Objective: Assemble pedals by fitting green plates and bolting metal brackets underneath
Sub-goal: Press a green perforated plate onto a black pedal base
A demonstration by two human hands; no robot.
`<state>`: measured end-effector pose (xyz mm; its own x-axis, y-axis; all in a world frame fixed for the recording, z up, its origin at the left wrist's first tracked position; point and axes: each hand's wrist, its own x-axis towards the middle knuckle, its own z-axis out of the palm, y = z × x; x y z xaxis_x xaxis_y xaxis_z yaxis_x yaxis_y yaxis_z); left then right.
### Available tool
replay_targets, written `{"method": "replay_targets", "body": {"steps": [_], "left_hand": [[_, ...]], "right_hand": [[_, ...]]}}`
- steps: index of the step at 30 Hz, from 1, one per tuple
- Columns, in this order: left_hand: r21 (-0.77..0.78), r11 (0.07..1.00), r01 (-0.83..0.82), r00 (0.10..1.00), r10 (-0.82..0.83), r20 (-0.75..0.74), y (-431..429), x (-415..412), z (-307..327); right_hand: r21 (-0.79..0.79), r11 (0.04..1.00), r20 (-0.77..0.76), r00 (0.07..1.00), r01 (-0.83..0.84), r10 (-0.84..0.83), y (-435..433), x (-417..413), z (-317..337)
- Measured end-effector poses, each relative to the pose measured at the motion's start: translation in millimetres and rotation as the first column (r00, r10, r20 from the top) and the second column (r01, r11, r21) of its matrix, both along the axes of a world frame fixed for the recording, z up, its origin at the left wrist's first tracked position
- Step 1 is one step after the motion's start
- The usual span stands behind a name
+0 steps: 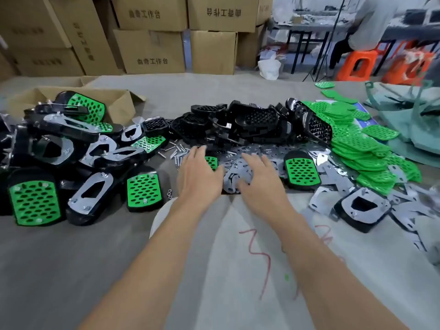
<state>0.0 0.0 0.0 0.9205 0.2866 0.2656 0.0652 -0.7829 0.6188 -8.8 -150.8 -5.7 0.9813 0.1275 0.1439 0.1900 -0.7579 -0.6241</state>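
Note:
My left hand (198,173) lies palm down on a black pedal with a green plate (211,162), most of it hidden under the hand. My right hand (259,181) rests with spread fingers on a heap of flat metal brackets (234,179). Another pedal with a green plate (301,171) lies just right of that hand. Bare black pedal bodies (250,122) are piled behind. Loose green plates (364,153) are stacked at the right. Small bolts (177,152) are scattered left of my left hand.
Assembled pedals (78,148), some bracket-side up, are heaped at the left beside an open cardboard box (119,101). More brackets and one upturned pedal (362,207) lie at the right. Stacked cartons (152,34) stand behind the table. A person sits at the far right near orange stools (357,65).

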Motion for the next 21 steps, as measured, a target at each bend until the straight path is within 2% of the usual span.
{"method": "replay_targets", "body": {"steps": [3, 6, 8, 14, 18, 21], "left_hand": [[0.014, 0.998, -0.068, 0.997, 0.068, -0.030, 10, 14, -4], [0.175, 0.972, -0.159, 0.984, 0.170, -0.051, 37, 21, -1], [0.272, 0.940, -0.205, 0.977, 0.213, -0.001, 47, 25, -2], [0.419, 0.905, 0.074, 0.996, -0.086, 0.010, 7, 51, -9], [0.387, 0.922, 0.023, 0.999, -0.039, 0.034, 15, 60, -12], [0.260, 0.965, -0.036, 0.973, -0.025, 0.227, 16, 50, -8]], "right_hand": [[-0.220, 0.974, 0.062, 0.996, -0.046, 0.061, -1, 7, -8], [-0.233, 0.972, 0.034, 0.999, -0.032, 0.041, -4, 9, -11], [-0.226, 0.974, 0.065, 0.998, 0.013, 0.002, -6, 13, -10], [-0.209, 0.976, 0.151, 0.988, 0.053, -0.021, -7, 10, -12], [-0.204, 0.974, 0.157, 0.985, 0.100, -0.068, -9, 13, -12], [-0.218, 0.970, 0.148, 0.986, 0.107, -0.075, -11, 15, -14]]}}
